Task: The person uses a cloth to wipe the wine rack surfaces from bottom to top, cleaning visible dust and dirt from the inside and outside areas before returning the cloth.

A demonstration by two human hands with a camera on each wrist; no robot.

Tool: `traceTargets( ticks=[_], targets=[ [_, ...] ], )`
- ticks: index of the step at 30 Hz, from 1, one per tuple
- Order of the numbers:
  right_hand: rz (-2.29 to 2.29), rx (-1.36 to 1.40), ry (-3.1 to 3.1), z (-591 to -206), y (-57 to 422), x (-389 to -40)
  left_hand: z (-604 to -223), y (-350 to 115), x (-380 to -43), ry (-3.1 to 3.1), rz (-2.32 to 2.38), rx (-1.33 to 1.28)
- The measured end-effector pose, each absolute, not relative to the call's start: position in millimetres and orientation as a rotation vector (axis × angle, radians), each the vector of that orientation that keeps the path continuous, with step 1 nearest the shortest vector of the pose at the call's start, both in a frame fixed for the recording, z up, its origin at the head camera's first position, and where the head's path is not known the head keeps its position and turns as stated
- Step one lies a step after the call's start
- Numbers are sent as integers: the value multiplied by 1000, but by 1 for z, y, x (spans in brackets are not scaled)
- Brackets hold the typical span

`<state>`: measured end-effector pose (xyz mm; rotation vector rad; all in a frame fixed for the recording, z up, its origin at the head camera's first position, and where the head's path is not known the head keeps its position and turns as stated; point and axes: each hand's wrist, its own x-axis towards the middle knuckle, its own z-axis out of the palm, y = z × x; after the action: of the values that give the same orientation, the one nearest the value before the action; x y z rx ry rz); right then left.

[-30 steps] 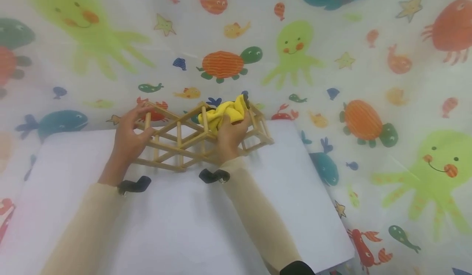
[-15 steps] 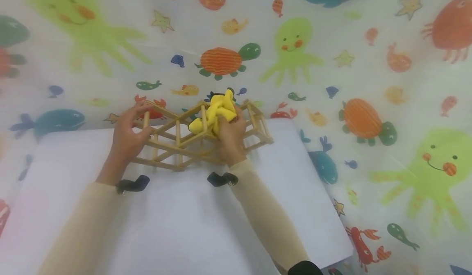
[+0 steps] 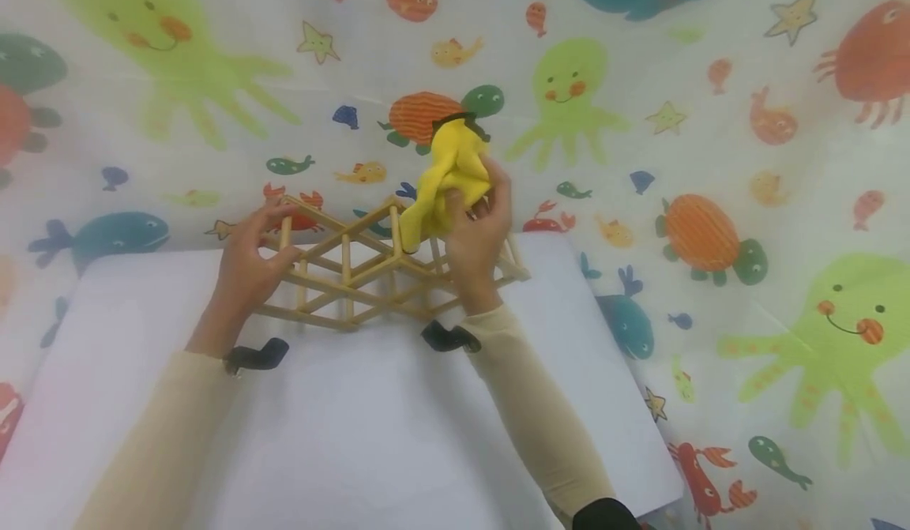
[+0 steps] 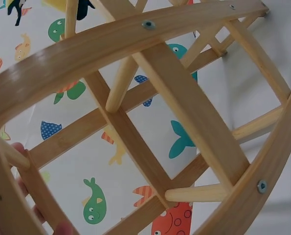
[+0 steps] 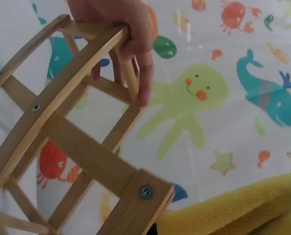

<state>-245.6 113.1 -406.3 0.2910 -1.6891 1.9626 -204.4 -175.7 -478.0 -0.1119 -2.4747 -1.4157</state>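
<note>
A lattice rack (image 3: 346, 260) of pale wooden slats and dowels, joined with metal screws, stands across the back of the white table. My left hand (image 3: 249, 265) grips the dowel at its left end, fingers curled round the wood in the right wrist view. Above the rack's right half, my right hand (image 3: 479, 242) pinches a bunched yellow cloth (image 3: 451, 171) with dark edging. The cloth's lower end hangs in front of the rack's upper bars, and whether it touches them I cannot tell. In the right wrist view, the cloth (image 5: 243, 210) looks thick and fluffy.
Behind the white tabletop (image 3: 341, 435) hangs a pale sheet (image 3: 640, 64) printed with sea animals, close to the rack's back. Black straps sit on both wrists, the left strap (image 3: 259, 354) near the table surface.
My right hand has raised the yellow cloth from among the rack's bars, up and slightly right. The cloth hangs longer now. The left hand and the rack have stayed in place.
</note>
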Motion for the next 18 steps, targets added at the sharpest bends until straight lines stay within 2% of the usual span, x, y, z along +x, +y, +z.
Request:
traceTargets(
  ticks=[13,18],
  targets=[
    [1940,583,-1782,-378,99,-233,-467,-182,-202,-2548,-1334,-230],
    [1992,636,-1793,-373,89,-235,-469,-195,-203,-2617,-1433,-265]
  ],
)
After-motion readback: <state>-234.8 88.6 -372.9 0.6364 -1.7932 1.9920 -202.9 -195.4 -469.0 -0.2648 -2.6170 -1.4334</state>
